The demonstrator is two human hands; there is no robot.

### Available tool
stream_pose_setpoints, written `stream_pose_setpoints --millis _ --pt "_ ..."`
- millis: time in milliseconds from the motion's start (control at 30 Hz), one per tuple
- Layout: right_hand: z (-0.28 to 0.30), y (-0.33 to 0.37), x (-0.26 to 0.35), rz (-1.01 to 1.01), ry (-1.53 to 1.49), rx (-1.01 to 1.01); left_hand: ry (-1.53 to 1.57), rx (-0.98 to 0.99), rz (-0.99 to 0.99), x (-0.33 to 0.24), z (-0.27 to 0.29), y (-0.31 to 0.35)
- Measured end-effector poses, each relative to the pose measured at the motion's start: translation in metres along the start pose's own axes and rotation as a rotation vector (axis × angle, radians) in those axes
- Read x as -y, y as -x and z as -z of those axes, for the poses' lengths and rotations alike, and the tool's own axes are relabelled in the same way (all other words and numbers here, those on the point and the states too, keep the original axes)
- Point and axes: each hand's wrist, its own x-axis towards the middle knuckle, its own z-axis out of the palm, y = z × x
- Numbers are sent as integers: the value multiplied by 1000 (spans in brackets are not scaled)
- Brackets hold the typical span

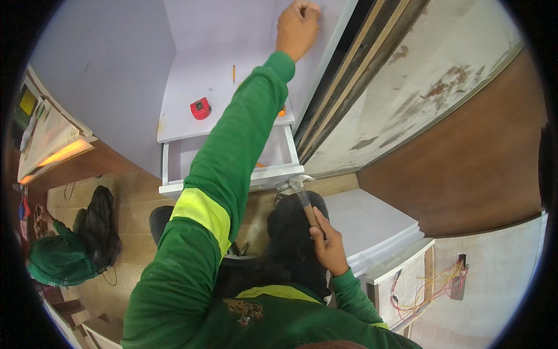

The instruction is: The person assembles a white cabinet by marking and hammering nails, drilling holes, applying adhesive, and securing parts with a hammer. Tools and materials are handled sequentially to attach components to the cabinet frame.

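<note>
My left hand [298, 29] reaches up into a white cabinet [215, 32] and is closed against its right side panel. Its fingers are pinched together; whatever they hold, if anything, is too small to make out. Low by my knee, my right hand [330, 241] is wrapped round the handle of a claw hammer [310, 210], its metal head pointing up toward the drawer. A red tape measure [200, 109] and a pencil [233, 73] lie on the cabinet's shelf. An orange object [282, 110] shows partly behind my left sleeve.
Below the shelf a white drawer [173, 189] is pulled out, partly hidden by my left arm. White panels [372, 224] are stacked at right, near loose wires [430, 291] at a wall box. A person in green [64, 256] crouches on the floor at left.
</note>
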Motion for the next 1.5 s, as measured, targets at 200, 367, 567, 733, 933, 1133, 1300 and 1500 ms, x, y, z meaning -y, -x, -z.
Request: stream_pose_setpoints --millis 200,367,567,733,933,1133,1300,1500 --pt "8 -8 37 -200 -169 19 -128 68 120 38 119 20" --pt "-25 -117 61 40 -98 116 -1100 210 -23 114 301 54" --pt "-98 -267 73 119 68 161 -1205 134 291 177 421 74" --pt "-141 -309 93 85 69 153 -1408 -60 173 174 433 90" --pt "-122 -326 85 109 470 -39 -1113 458 479 66 340 220" --pt "-115 -316 87 110 564 -122 -1327 862 763 143 264 305" --pt "-105 -309 78 124 416 -180 -1265 821 842 173 270 291" --pt "-97 -314 66 117 352 -202 -1457 1040 736 133 277 241"
